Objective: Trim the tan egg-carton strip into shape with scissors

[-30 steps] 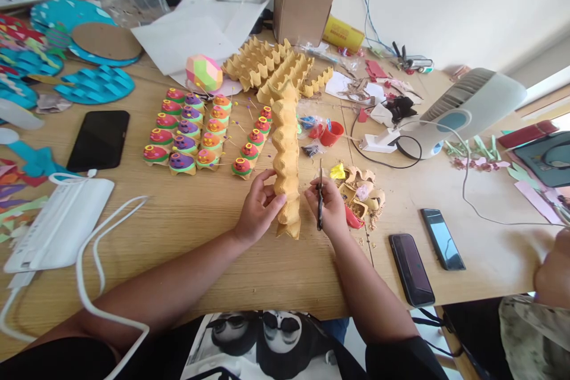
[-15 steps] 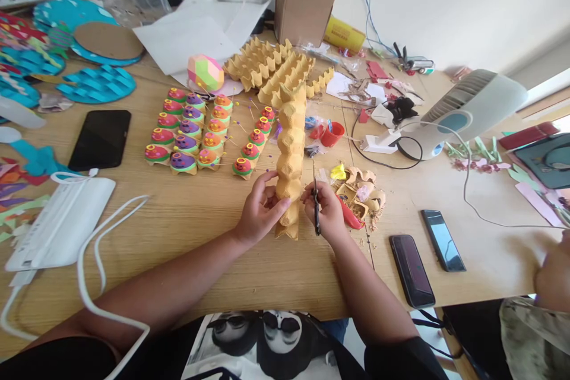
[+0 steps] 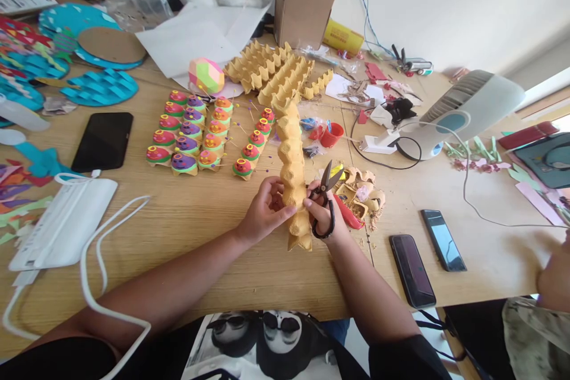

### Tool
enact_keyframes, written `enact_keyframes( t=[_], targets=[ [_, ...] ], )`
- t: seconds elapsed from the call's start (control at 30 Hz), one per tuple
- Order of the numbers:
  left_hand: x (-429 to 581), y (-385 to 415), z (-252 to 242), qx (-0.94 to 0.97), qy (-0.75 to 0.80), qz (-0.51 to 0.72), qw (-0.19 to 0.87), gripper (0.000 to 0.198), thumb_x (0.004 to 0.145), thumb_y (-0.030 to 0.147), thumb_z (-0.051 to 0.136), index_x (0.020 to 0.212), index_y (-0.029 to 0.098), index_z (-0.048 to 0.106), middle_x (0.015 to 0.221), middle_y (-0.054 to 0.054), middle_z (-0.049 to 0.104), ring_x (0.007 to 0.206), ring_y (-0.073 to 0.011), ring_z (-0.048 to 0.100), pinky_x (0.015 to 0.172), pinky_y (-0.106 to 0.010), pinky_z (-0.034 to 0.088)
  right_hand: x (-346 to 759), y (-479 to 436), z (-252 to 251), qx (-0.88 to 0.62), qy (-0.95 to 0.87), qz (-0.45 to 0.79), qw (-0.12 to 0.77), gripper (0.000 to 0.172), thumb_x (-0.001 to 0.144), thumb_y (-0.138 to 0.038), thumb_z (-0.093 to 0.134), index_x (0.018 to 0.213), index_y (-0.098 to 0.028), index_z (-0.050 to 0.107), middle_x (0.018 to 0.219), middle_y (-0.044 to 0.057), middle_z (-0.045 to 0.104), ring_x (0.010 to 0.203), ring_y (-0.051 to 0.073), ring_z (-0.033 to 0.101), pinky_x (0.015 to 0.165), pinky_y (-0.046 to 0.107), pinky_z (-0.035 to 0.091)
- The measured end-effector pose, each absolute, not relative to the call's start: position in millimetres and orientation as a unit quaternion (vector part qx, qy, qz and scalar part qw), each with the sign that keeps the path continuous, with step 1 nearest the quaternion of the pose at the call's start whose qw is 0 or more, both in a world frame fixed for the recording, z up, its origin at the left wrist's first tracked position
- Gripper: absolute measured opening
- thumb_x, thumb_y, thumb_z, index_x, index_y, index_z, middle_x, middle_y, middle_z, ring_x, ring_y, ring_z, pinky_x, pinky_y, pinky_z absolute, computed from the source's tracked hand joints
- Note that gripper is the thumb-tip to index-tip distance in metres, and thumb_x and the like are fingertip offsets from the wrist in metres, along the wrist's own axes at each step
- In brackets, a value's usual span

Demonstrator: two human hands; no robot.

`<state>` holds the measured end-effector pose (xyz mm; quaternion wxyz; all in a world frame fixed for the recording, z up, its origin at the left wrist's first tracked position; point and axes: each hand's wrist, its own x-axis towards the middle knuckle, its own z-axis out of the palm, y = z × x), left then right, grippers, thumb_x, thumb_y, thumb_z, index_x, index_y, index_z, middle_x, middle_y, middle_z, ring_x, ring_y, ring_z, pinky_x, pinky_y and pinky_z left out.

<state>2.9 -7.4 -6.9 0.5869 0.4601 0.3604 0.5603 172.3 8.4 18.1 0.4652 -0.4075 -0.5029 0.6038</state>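
Note:
My left hand (image 3: 266,212) grips a long yellow egg-carton strip (image 3: 293,157) by its left side, near the lower end, with the thumb on top. In my right hand (image 3: 330,227) is a pair of black scissors (image 3: 328,181), blades pointing up and slightly apart. That hand's thumb also touches the right edge of the strip. Beyond the strip lie several uncut yellow egg-tray pieces (image 3: 262,68). Left of it stand rows of painted egg-carton cups with faces, among them a red row (image 3: 256,138) and a purple row (image 3: 190,129).
Carton scraps (image 3: 363,190) lie right of my right hand. Two phones (image 3: 412,270) rest at the near right, a black phone (image 3: 102,141) at the left. A white power bank (image 3: 65,222) trails a cable. A small fan (image 3: 476,110) stands right. Another person's arm (image 3: 554,273) shows at the right edge.
The scissors have turned in my right hand, so their blades now show from the side. The strip's near end has swung slightly right and toward me, both hands still on it.

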Motion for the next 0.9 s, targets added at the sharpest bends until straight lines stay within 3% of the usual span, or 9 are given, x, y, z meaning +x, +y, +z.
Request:
enact_keyframes(
  t=[0.17, 0.27, 0.37, 0.53, 0.63, 0.9],
  targets=[
    [2, 0, -13, 0.401, 0.312, 0.578, 0.639, 0.057, 0.088, 0.063, 0.066, 0.124, 0.02, 0.054, 0.115, -0.01, 0.067, 0.094, -0.0198, 0.068, 0.07, -0.027, 0.053, 171, 7, 18, -0.374, -0.527, 0.611, 0.456, 0.047, 0.079, -0.057, 0.077, 0.097, -0.027, 0.046, 0.084, -0.002, 0.052, 0.072, 0.016, 0.057, 0.064, 0.029, 0.05],
    [1, 0, -15, 0.376, 0.317, 0.603, 0.629, 0.057, 0.091, 0.062, 0.063, 0.131, 0.023, 0.053, 0.12, -0.009, 0.068, 0.098, -0.021, 0.069, 0.073, -0.029, 0.055, 172, 4, 21, -0.382, -0.552, 0.602, 0.432, 0.043, 0.081, -0.053, 0.078, 0.098, -0.026, 0.05, 0.086, -0.001, 0.053, 0.074, 0.015, 0.055, 0.065, 0.027, 0.048],
    [0, 0, -16, 0.367, 0.338, 0.621, 0.605, 0.054, 0.091, 0.056, 0.067, 0.134, 0.025, 0.053, 0.111, -0.006, 0.071, 0.092, -0.0207, 0.07, 0.076, -0.031, 0.055, 174, 4, 22, -0.401, -0.575, 0.588, 0.403, 0.038, 0.084, -0.05, 0.077, 0.1, -0.026, 0.053, 0.089, -0.001, 0.057, 0.076, 0.015, 0.056, 0.07, 0.028, 0.049],
    [-1, 2, -14, 0.319, 0.366, 0.668, 0.564, 0.045, 0.091, 0.054, 0.068, 0.123, 0.022, 0.062, 0.1, -0.004, 0.071, 0.085, -0.02, 0.066, 0.071, -0.031, 0.051, 179, 12, 17, -0.439, -0.632, 0.492, 0.408, 0.039, 0.087, -0.047, 0.075, 0.112, -0.026, 0.053, 0.096, 0.002, 0.064, 0.087, 0.018, 0.062, 0.08, 0.033, 0.052],
    [-1, 2, -12, 0.302, 0.37, 0.679, 0.558, 0.043, 0.09, 0.055, 0.069, 0.118, 0.022, 0.064, 0.098, -0.004, 0.069, 0.083, -0.0204, 0.063, 0.069, -0.032, 0.048, 183, 16, 14, -0.467, -0.694, 0.406, 0.368, 0.036, 0.088, -0.042, 0.075, 0.114, -0.026, 0.056, 0.1, 0.004, 0.067, 0.088, 0.019, 0.063, 0.08, 0.034, 0.053],
    [-2, 2, -19, 0.337, 0.369, 0.694, 0.518, 0.041, 0.092, 0.056, 0.066, 0.12, 0.027, 0.065, 0.108, -0.004, 0.07, 0.102, -0.0245, 0.064, 0.083, -0.036, 0.048, 185, 14, 24, -0.439, -0.811, 0.3, 0.243, 0.032, 0.086, -0.025, 0.063, 0.117, -0.021, 0.059, 0.083, 0.001, 0.066, 0.072, 0.017, 0.06, 0.064, 0.027, 0.045]
  ],
)
